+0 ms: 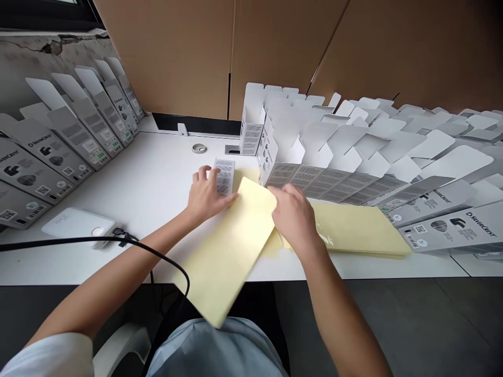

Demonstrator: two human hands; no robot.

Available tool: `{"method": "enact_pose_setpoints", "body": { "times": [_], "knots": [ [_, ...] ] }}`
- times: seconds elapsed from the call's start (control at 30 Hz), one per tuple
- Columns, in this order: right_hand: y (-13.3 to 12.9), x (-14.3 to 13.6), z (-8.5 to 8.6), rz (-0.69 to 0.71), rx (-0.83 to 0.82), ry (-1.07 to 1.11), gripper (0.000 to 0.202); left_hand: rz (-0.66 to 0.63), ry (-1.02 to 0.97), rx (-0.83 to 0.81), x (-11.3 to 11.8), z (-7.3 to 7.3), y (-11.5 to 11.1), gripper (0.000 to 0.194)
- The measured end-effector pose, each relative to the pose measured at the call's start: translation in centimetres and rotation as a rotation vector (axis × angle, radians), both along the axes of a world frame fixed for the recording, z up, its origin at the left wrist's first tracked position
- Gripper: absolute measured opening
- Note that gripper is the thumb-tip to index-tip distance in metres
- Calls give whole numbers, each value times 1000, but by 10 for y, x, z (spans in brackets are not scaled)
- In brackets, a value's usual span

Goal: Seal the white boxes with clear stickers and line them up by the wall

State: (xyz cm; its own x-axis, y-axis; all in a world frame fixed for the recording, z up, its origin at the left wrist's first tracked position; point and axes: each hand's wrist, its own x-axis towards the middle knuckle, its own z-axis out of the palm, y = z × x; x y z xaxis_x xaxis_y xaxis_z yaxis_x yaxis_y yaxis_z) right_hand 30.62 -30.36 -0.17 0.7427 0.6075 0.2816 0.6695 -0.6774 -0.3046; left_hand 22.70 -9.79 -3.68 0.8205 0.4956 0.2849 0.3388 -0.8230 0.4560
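Note:
A long pale yellow sheet (230,251) slants across the front edge of the white table, its lower corner hanging over my lap. My right hand (293,214) is closed on its upper right edge. My left hand (208,193) has its fingers apart, the thumb at the sheet's upper left edge. Beside the left fingers is a small white piece with grey print (225,177); whether they touch it I cannot tell. More yellow sheets (357,228) lie stacked to the right, under my right wrist, and others show partly beneath the held one.
Open-topped printed cartons stand in rows on the right (326,180) and left (55,152). A white power bank (78,225) with a black cable (157,254) lies at left; the cable crosses before my left forearm. A tape roll (199,148) sits near brown cardboard panels (168,57).

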Motion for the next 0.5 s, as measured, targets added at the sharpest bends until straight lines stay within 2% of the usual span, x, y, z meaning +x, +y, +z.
{"method": "enact_pose_setpoints", "body": {
  "times": [0.07,0.13,0.2,0.23,0.33,0.4,0.47,0.5],
  "knots": [
    [30,20,6,22,-79,-82,45,19,144,-53,14,4,-3,87],
    [54,35,5,31,-95,-87,50,14,217,-110,19,5,-2,82],
    [63,38,0,49,-36,-89,54,13,218,-125,17,4,4,76],
    [59,33,-3,74,5,-91,54,18,204,-118,15,4,7,75],
    [19,-7,-20,199,82,-35,47,55,168,-94,6,2,19,77],
    [-20,-47,-35,351,27,85,50,70,152,-101,1,2,25,79],
    [-54,-85,-52,536,-91,189,83,72,132,-118,-2,1,31,80],
    [-67,-100,-60,583,-137,215,98,75,122,-124,-3,1,33,81]
  ]
}}
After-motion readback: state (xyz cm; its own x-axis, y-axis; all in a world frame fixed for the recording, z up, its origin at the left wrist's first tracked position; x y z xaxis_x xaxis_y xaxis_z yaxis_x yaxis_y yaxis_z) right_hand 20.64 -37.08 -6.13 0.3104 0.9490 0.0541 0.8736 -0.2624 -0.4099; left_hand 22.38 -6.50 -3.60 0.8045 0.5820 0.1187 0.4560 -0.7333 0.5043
